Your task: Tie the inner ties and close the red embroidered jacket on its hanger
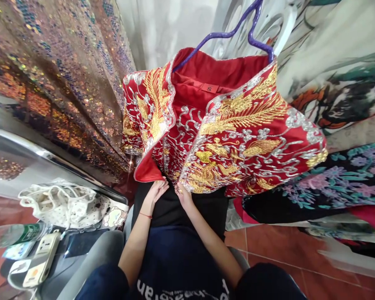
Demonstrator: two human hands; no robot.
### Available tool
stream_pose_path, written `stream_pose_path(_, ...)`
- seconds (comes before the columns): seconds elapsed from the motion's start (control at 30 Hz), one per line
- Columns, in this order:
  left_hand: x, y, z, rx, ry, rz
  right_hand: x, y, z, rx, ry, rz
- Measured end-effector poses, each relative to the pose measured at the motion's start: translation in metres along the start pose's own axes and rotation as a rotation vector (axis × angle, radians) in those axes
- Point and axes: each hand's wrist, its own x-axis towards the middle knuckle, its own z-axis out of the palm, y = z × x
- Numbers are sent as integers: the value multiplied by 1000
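A short red jacket [253,141] with gold and silver embroidery hangs in front of me on a purple hanger [225,35]. Its stand collar gapes, and a size label [209,88] marked S shows on the inside. My left hand [158,190] pinches the lower edge of one front panel, which is folded out to its plain red lining. Close beside it, my right hand [183,194] grips the lower front corner of the other panel. The fingertips of both hands are partly hidden by the cloth. A black cloth [171,208] lies on my lap beneath.
Sequinned fabric [78,83] hangs at the left. Below it, a spotted white bag [62,204], a plastic bottle [18,234] and a power strip [42,258] rest together. Flowered black garments [337,179] hang at the right, above red floor tiles [281,250].
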Motion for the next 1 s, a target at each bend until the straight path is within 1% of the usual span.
stream_pose_path(0.07, 6, -12, 1, 81, 55, -21, -1, 0, 1, 1, 2, -16)
stream_pose_path(0.17, 18, -30, 6, 162, 139, -12, -2, -4, -1, 3, 13, -58)
stream_pose_path(0.27, 22, -39, 13, 215, 161, -16, -2, -10, -5, 6, 24, -102)
stream_pose_path(0.37, 17, -40, 16, 253, 119, -59, 0, -13, -6, 8, 22, -121)
stream_pose_path(0.5, 7, -39, 18, 271, 69, -114, 1, -11, -5, 24, 11, -115)
stream_pose_path(0.77, 10, -43, 17, 229, 66, -131, -2, -9, -4, 82, 27, -99)
stream_pose_path(1.0, 14, -46, 15, 203, 83, -151, 0, -10, -5, 82, 37, -84)
